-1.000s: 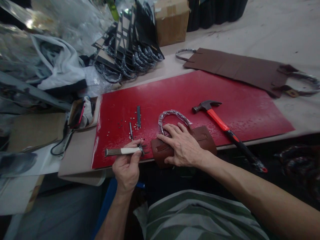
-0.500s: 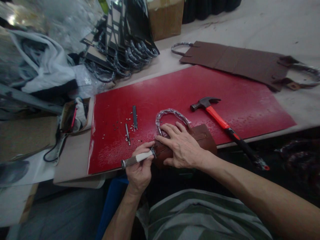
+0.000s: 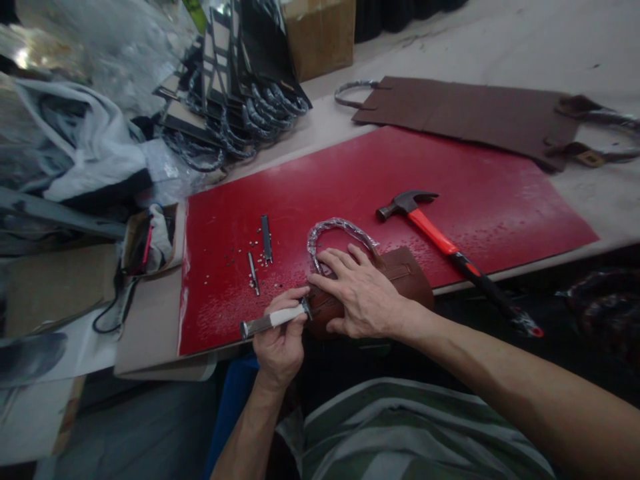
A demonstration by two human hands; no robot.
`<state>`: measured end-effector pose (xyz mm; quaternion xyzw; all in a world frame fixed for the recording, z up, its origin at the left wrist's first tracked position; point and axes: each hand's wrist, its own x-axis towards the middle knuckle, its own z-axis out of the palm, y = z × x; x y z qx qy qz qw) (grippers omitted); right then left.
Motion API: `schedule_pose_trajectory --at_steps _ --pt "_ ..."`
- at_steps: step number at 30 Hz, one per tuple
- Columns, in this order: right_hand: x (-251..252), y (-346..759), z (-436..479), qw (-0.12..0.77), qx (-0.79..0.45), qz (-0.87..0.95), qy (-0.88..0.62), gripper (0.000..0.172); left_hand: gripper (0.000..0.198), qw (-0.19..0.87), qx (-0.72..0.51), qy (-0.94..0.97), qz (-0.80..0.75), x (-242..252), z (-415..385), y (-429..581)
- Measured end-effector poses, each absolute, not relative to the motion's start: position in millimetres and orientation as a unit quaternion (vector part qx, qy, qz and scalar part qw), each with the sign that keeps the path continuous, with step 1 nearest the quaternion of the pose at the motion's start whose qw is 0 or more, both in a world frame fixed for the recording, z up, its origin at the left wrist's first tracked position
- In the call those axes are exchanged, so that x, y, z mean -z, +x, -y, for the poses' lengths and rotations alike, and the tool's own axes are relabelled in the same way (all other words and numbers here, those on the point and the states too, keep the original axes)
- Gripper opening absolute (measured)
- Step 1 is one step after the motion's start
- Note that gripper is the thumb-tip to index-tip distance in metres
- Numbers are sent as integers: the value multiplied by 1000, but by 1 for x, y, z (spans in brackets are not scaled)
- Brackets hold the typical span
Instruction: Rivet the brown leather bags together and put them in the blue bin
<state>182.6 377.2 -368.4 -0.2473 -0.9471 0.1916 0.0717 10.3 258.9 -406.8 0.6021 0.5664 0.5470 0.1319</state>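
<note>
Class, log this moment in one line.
left hand: holding white-banded tool at brown leather | right hand: on brown leather | hammer: across edge of red mat

The left hand (image 3: 281,341) grips a pale-wrapped metal tool (image 3: 274,320), its far end right at the brown leather piece (image 3: 417,287); whether they touch is hard to tell. The right hand (image 3: 364,301) lies spread over that leather, a plastic-wrapped handle (image 3: 345,225) looping just beyond the fingertips. Beyond the left hand, two slim metal tools, one dark (image 3: 266,239) and one thinner (image 3: 253,273), lie among small scattered bits on the red board (image 3: 340,173). A hammer (image 3: 433,233) rests right of the right hand; farther past it, a brown sheet (image 3: 465,117) lies across the bench (image 3: 490,53).
</note>
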Motion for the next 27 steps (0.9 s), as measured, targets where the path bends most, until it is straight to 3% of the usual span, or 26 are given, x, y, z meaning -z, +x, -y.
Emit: schedule_pose_trajectory --at_steps 14,27 --pt "368 182 -377 71 -196 946 -247 88 17 56 -561 580 -588 419 -254 25" --pt "369 182 -380 70 -219 939 -256 76 17 24 -550 557 -621 413 -252 36"
